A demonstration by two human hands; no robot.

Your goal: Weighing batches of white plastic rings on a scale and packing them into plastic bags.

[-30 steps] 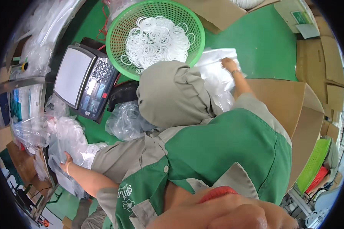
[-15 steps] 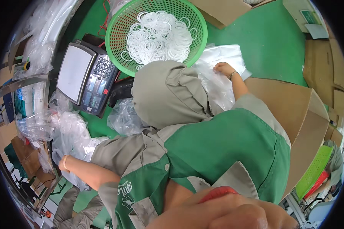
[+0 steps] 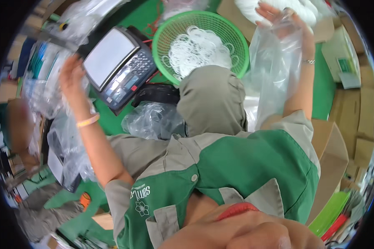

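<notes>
My right hand is raised at the upper right, gripping the top of a clear plastic bag that hangs down beside my forearm; some of its fingers are stretched out. On the left, my left hand is lifted beside the digital scale, slightly blurred, fingers apart and nothing visible in them. Between the hands, a green mesh basket holds a heap of thin white rings. My bent knee hides the basket's near edge. More flat clear bags lie beside that knee.
A crumpled clear bag rests below the scale, near a black object. Plastic-wrapped goods line the left. An open cardboard box stands at my right; white bundled material lies at the top right.
My right hand has risen up and away, lifting a clear bag from the flat bags. My left hand has left the plastic bags at the lower left and moved up beside the scale.
</notes>
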